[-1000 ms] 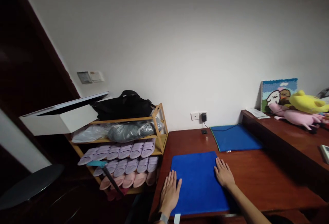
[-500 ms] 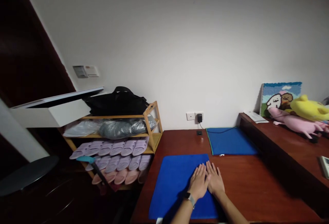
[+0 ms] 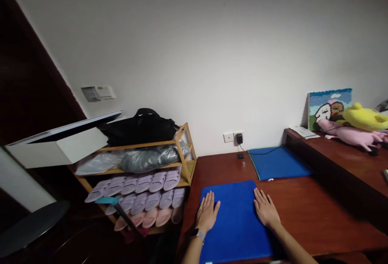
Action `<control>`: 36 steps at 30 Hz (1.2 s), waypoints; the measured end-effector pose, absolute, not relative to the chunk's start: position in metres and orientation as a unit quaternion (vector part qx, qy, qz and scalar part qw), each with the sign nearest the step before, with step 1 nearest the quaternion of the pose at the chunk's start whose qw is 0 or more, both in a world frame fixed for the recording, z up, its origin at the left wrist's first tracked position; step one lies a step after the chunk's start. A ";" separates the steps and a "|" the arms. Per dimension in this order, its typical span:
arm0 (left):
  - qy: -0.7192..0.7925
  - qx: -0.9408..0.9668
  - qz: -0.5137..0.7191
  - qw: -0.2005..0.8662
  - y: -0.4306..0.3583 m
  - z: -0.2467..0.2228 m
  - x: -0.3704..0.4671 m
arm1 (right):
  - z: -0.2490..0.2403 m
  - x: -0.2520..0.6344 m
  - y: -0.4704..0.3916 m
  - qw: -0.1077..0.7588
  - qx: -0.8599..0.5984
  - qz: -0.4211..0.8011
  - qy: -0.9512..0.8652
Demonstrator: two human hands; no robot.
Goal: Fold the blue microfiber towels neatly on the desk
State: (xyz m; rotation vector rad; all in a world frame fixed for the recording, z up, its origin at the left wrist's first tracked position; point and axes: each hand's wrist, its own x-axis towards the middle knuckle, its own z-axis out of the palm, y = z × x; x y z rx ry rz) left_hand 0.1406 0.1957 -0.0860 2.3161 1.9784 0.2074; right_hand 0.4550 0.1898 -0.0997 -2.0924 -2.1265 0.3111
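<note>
A bright blue cloth (image 3: 235,219) lies spread flat on the reddish-brown wooden table (image 3: 315,211). My left hand (image 3: 207,211), with a watch on the wrist, rests palm down at the cloth's left edge, fingers stretched forward and thumb out. At the right edge, my right hand (image 3: 266,208) lies flat, partly on the cloth and partly over the wood. Neither hand holds anything. Farther back on the table is a second blue cloth (image 3: 279,162) with a green edge, touched by neither hand.
A wooden rack (image 3: 184,155) left of the table carries slippers (image 3: 157,181), plastic-wrapped things and a black bag (image 3: 139,128). A plugged-in black adapter (image 3: 239,138) trails a cord across the back cloth. Plush toys (image 3: 351,133) lie on the raised ledge at right.
My hands have moved apart from beside each other near the cloth's right side. The left has gone to the left edge; the right stays by the right edge. The view has shifted slightly.
</note>
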 end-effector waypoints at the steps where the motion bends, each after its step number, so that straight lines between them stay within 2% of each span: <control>1: 0.660 0.747 0.070 0.041 0.195 -0.088 0.128 | -0.103 0.455 0.190 0.071 -0.697 0.101 -0.706; 7: 0.683 0.723 0.097 0.026 0.192 -0.099 0.106 | -0.109 0.457 0.193 0.057 -0.697 0.105 -0.707; 17: 0.684 0.722 0.100 0.014 0.193 -0.100 0.109 | -0.089 0.443 0.234 0.045 -0.690 0.111 -0.714; 24: 0.687 0.722 0.083 -0.028 0.191 -0.094 0.110 | -0.103 0.444 0.240 0.090 -0.680 0.107 -0.720; 27: 0.666 0.739 0.093 -0.043 0.199 -0.086 0.147 | -0.103 0.443 0.240 0.097 -0.678 0.108 -0.720; 33: 0.585 0.803 0.115 0.019 0.227 -0.096 0.285 | -0.096 0.444 0.240 0.081 -0.679 0.114 -0.721; 36: 0.579 0.806 0.115 0.043 0.235 -0.104 0.314 | -0.096 0.445 0.240 0.073 -0.673 0.108 -0.729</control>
